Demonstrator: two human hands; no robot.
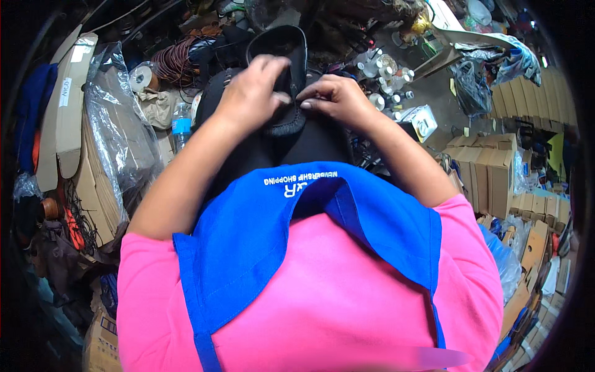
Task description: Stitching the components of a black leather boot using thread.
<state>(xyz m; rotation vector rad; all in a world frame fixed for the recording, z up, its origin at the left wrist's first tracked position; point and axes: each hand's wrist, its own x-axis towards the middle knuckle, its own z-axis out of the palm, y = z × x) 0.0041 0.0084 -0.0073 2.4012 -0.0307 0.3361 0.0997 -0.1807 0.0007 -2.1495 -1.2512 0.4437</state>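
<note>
A black shoe (287, 128) rests on my lap between my knees, its opening facing up and light stitches running along its right edge. My left hand (255, 92) is over the shoe's left side, slightly blurred, with curled fingers and the thumb pointing inward. Whatever sits between those fingers is hidden. At the shoe's right edge, by the stitches, my right hand (338, 100) pinches with thumb and forefinger, touching the shoe. A blue apron (248, 192) covers my lap below the shoe.
Left of my legs stand a bottle with a blue label (181, 126), a thread spool (142, 78) and plastic-wrapped cardboard (118, 133). Several white-capped bottles (387, 80) crowd the floor ahead to the right. Stacked cardboard pieces (486, 162) line the right side.
</note>
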